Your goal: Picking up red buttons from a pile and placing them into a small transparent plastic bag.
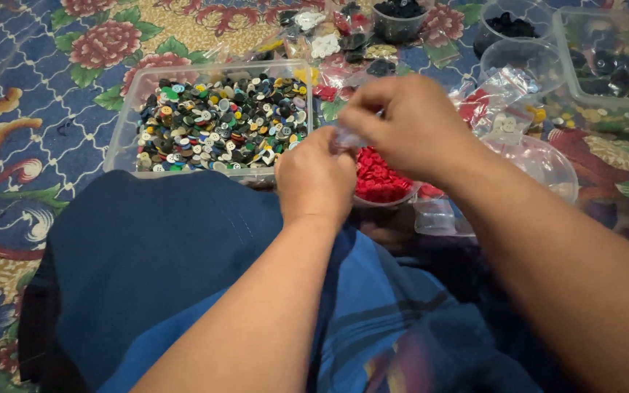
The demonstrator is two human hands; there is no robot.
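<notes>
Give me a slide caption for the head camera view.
Both hands pinch a small clear bag above red buttons.

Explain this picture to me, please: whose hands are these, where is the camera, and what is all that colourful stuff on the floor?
The camera sits on a person's head and looks down, so you see their own two arms. The left hand and right hand meet over a bowl of red buttons and together pinch a small clear plastic bag; what it holds is too small to tell. To the left is a clear tub of mixed coloured buttons. Further back lie small packets of buttons and cups of dark buttons. Everything rests on a blue flowered carpet.
</notes>
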